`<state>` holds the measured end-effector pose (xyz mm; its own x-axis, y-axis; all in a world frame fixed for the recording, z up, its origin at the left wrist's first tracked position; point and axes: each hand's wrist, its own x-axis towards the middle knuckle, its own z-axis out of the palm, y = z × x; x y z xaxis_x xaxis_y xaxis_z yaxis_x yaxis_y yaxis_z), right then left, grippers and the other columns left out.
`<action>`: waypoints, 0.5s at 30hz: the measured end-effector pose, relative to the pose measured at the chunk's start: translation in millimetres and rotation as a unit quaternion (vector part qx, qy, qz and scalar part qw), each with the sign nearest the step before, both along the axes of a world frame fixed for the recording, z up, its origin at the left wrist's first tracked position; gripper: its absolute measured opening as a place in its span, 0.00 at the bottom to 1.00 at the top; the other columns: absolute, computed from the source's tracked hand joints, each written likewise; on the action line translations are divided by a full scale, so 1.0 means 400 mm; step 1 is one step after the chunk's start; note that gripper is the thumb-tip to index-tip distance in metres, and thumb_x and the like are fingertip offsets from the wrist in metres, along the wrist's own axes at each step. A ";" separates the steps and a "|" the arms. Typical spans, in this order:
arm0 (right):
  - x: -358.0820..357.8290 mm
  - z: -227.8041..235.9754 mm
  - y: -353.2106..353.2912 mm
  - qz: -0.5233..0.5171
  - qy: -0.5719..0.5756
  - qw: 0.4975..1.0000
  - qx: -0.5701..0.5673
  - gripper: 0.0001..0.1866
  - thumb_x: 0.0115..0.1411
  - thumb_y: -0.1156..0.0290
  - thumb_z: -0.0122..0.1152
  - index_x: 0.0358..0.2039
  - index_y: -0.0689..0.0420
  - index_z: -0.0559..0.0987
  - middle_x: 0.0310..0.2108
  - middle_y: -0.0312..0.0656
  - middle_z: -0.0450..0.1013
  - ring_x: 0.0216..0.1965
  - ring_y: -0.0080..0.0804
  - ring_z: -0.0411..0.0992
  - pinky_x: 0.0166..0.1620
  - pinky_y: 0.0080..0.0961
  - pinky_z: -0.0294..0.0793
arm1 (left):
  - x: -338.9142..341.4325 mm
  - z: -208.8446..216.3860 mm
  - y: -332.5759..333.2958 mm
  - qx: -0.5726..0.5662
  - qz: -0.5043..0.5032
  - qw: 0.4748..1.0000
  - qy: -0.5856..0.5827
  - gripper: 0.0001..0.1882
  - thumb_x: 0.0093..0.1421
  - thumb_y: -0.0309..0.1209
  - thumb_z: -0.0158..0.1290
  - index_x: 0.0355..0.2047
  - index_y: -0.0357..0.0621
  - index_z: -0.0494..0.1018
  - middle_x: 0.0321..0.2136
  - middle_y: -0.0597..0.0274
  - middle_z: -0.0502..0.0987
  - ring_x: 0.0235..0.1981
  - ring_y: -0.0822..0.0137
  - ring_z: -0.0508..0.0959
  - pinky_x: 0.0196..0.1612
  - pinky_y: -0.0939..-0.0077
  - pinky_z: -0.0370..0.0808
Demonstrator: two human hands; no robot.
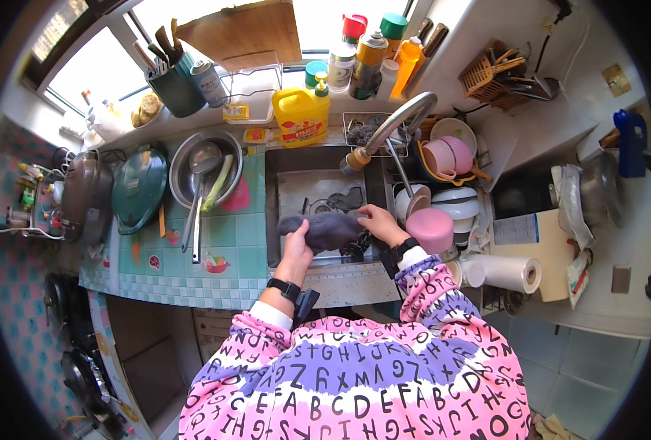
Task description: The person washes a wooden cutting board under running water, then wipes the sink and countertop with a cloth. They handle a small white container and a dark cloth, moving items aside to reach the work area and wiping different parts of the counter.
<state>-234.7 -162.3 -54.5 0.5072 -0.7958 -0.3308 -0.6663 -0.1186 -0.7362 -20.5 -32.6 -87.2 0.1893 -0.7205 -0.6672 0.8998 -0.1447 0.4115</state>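
Observation:
A dark grey cloth (325, 229) is stretched between both my hands above the steel sink (312, 183). My left hand (296, 253) grips its left end and my right hand (379, 222) grips its right end. The curved steel tap (395, 125) arches over the sink just above the cloth; no running water shows. Both wrists carry black bands, and my sleeves are pink and purple with letters.
A yellow detergent jug (301, 115) stands behind the sink. Left of it, on the tiled counter, lie a steel bowl with a ladle (204, 169) and a green pan lid (140, 188). Pink bowls (446, 155), a pink cup (429, 229) and a paper roll (505, 273) crowd the right.

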 end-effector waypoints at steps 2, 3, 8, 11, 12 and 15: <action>0.005 -0.101 -0.038 0.016 0.063 0.997 0.037 0.22 0.56 0.65 0.60 0.49 0.63 0.78 0.46 0.53 0.77 0.47 0.47 0.76 0.52 0.35 0.73 | 0.019 -0.036 0.019 0.047 0.059 0.994 -0.085 0.12 0.66 0.28 0.52 0.48 0.37 0.73 0.47 0.53 0.78 0.47 0.58 0.79 0.53 0.61 0.75; 0.016 -0.155 -0.054 0.020 0.097 0.994 0.053 0.22 0.56 0.66 0.59 0.50 0.63 0.78 0.47 0.53 0.77 0.48 0.48 0.76 0.52 0.35 0.73 | 0.028 -0.045 0.034 0.047 0.066 0.990 -0.119 0.12 0.66 0.28 0.52 0.49 0.37 0.72 0.47 0.54 0.78 0.48 0.59 0.78 0.54 0.62 0.74; 0.110 -0.394 -0.130 0.151 0.240 0.958 0.052 0.25 0.57 0.71 0.49 0.55 0.57 0.76 0.63 0.58 0.62 0.65 0.54 0.61 0.64 0.38 0.63 | 0.048 -0.015 0.129 0.041 0.048 0.976 -0.209 0.20 0.66 0.25 0.50 0.59 0.38 0.65 0.54 0.57 0.72 0.55 0.63 0.73 0.58 0.67 0.70; 0.156 -0.518 -0.170 0.175 0.334 0.925 0.039 0.24 0.58 0.68 0.53 0.56 0.51 0.77 0.68 0.56 0.54 0.65 0.52 0.62 0.65 0.44 0.63 | 0.044 0.008 0.173 0.065 0.026 0.967 -0.245 0.21 0.66 0.25 0.49 0.60 0.37 0.64 0.55 0.57 0.71 0.56 0.62 0.72 0.60 0.67 0.67; 0.160 -0.562 -0.180 0.185 0.331 0.924 0.045 0.24 0.58 0.68 0.53 0.56 0.51 0.77 0.69 0.56 0.53 0.64 0.52 0.62 0.64 0.43 0.63 | 0.042 0.010 0.187 0.066 0.022 0.968 -0.241 0.21 0.66 0.25 0.48 0.59 0.37 0.64 0.55 0.57 0.71 0.56 0.62 0.72 0.61 0.66 0.66; 0.150 -0.696 -0.190 0.255 0.355 0.899 0.033 0.22 0.56 0.69 0.55 0.52 0.56 0.79 0.65 0.59 0.57 0.61 0.54 0.66 0.63 0.41 0.66 | 0.032 0.001 0.223 0.090 0.001 0.967 -0.238 0.20 0.67 0.25 0.48 0.59 0.37 0.65 0.54 0.58 0.72 0.56 0.63 0.72 0.61 0.66 0.66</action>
